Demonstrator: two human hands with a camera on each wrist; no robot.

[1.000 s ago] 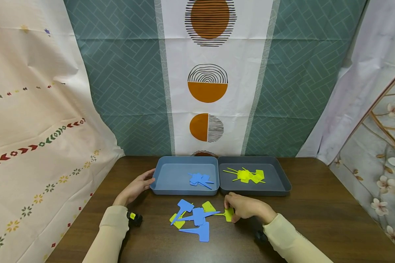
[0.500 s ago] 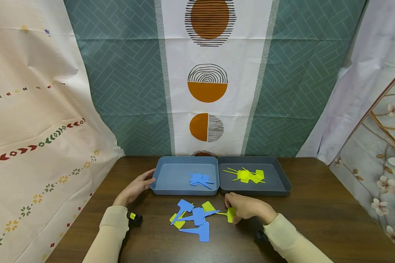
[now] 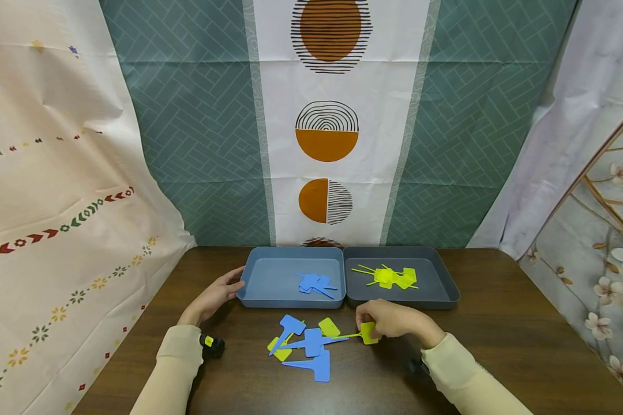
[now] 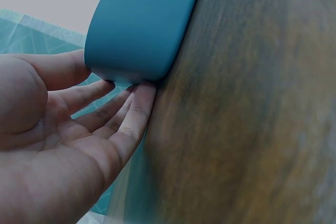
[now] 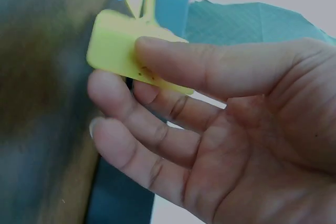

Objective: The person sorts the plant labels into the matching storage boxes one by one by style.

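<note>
My right hand (image 3: 394,320) pinches the head of a yellow T-shaped plant label (image 3: 369,334) between thumb and fingers. The right wrist view shows my thumb flat across the yellow label (image 5: 113,45), with small dark marks near its edge. Leftward, its thin stem points at a loose pile of blue plant labels (image 3: 313,342) and yellow plant labels (image 3: 329,327) on the table. My left hand (image 3: 215,295) rests against the left end of the blue tray (image 3: 291,303). Its fairly straight fingers touch the outer wall of that tray (image 4: 142,24) in the left wrist view.
Blue labels (image 3: 316,283) lie in the blue tray. Right beside it, a dark grey tray (image 3: 436,294) holds several yellow labels (image 3: 389,277). Both trays stand at the back of the wooden table (image 3: 259,392), before a patterned curtain (image 3: 202,144).
My right hand has lifted slightly and moved a little right, drawing the yellow label away from the pile. The left hand and the trays have stayed in place.
</note>
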